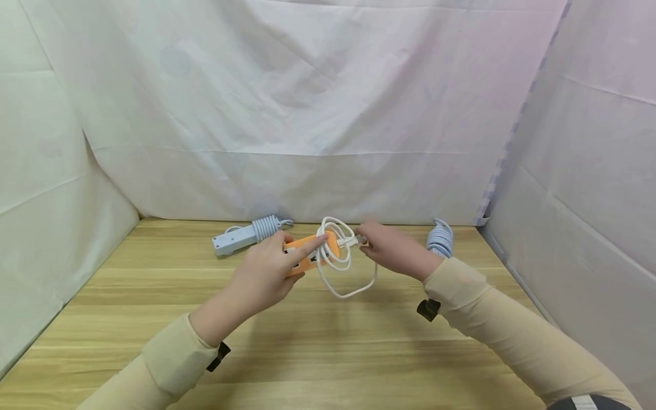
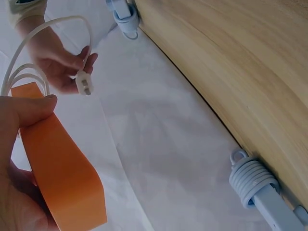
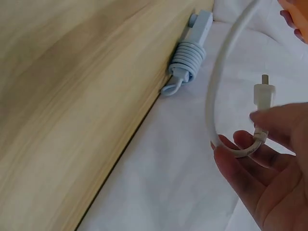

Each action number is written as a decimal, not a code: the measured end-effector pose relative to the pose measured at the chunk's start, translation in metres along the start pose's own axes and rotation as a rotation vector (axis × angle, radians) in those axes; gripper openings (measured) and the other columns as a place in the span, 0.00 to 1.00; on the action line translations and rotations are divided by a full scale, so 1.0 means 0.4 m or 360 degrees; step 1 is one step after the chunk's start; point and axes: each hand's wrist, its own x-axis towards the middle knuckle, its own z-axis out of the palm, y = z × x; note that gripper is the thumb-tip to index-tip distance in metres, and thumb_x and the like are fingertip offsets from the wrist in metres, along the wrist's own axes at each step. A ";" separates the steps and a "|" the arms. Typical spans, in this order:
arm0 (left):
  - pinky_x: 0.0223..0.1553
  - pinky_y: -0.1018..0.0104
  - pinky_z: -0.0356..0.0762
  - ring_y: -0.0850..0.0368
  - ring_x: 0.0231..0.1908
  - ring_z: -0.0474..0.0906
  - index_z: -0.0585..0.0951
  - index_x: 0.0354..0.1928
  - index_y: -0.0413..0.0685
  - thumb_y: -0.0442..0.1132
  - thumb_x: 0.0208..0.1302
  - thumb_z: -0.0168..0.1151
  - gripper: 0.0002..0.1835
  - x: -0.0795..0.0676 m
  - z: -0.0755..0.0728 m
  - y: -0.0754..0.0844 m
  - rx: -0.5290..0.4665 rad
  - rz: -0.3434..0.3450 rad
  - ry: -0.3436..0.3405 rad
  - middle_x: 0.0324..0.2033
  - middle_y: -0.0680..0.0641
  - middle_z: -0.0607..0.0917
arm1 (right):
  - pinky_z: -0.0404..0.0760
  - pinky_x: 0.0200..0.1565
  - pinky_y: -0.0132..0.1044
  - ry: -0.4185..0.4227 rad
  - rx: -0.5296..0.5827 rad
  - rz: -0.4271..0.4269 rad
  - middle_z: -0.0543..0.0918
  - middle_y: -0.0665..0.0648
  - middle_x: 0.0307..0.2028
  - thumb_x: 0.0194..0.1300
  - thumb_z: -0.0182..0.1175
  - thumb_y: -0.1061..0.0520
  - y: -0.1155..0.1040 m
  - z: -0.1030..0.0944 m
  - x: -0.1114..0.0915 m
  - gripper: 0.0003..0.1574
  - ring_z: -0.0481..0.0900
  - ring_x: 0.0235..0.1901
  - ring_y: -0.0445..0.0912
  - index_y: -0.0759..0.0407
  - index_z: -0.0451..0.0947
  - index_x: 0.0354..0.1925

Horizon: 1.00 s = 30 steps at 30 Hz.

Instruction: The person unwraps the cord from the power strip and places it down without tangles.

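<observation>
My left hand (image 1: pixel 263 270) grips an orange power strip (image 2: pixel 67 173) above the table, its thumb lying along one face in the left wrist view. Several turns of white cord (image 1: pixel 344 297) are looped about the strip's right end, and a slack length hangs below. At the cord's free end, my right hand (image 1: pixel 392 247) pinches the white plug (image 3: pixel 263 98) between thumb and fingers. The cord bends round under those fingers in the right wrist view. The plug's prongs point away from the hand, toward open space.
A light blue power strip (image 1: pixel 236 240), wound with its own cord, lies at the back left of the wooden table (image 1: pixel 328 364). Another light blue cord bundle (image 1: pixel 439 239) lies at the back right, partly behind the right wrist. White cloth (image 1: pixel 307 114) encloses the back and sides.
</observation>
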 end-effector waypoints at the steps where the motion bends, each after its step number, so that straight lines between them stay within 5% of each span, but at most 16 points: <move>1: 0.25 0.58 0.76 0.48 0.29 0.75 0.69 0.69 0.65 0.33 0.42 0.80 0.49 0.001 -0.002 -0.001 -0.0003 -0.0007 -0.0002 0.36 0.39 0.77 | 0.79 0.40 0.41 -0.0001 -0.0018 -0.0009 0.79 0.55 0.42 0.69 0.56 0.65 0.002 0.004 -0.001 0.13 0.79 0.39 0.47 0.60 0.74 0.52; 6: 0.26 0.58 0.76 0.49 0.29 0.75 0.66 0.70 0.65 0.33 0.41 0.80 0.52 0.008 -0.011 -0.006 0.0003 -0.0068 -0.0052 0.38 0.40 0.78 | 0.79 0.47 0.45 0.0026 -0.0043 -0.0071 0.83 0.59 0.46 0.67 0.56 0.70 0.016 0.028 -0.010 0.17 0.81 0.47 0.52 0.61 0.75 0.52; 13: 0.25 0.60 0.74 0.51 0.27 0.72 0.65 0.71 0.65 0.33 0.43 0.80 0.52 0.016 -0.024 -0.009 -0.0013 -0.0178 -0.0063 0.36 0.41 0.76 | 0.80 0.40 0.42 -0.0010 -0.0033 -0.0078 0.83 0.57 0.39 0.64 0.59 0.70 0.028 0.054 -0.029 0.15 0.82 0.40 0.49 0.62 0.76 0.49; 24: 0.28 0.57 0.75 0.48 0.28 0.73 0.67 0.70 0.64 0.32 0.43 0.79 0.50 0.023 -0.033 -0.025 -0.0052 -0.0256 -0.0020 0.36 0.39 0.77 | 0.78 0.41 0.40 -0.0266 0.0136 0.0025 0.83 0.56 0.39 0.59 0.60 0.73 0.047 0.094 -0.041 0.19 0.81 0.42 0.53 0.65 0.78 0.49; 30: 0.29 0.57 0.73 0.49 0.27 0.72 0.67 0.70 0.65 0.32 0.42 0.79 0.51 0.019 -0.031 -0.031 -0.0039 -0.0264 0.0000 0.34 0.41 0.76 | 0.79 0.31 0.33 -0.0351 0.0308 0.0102 0.83 0.55 0.38 0.60 0.61 0.73 0.053 0.131 -0.052 0.17 0.81 0.32 0.45 0.65 0.78 0.47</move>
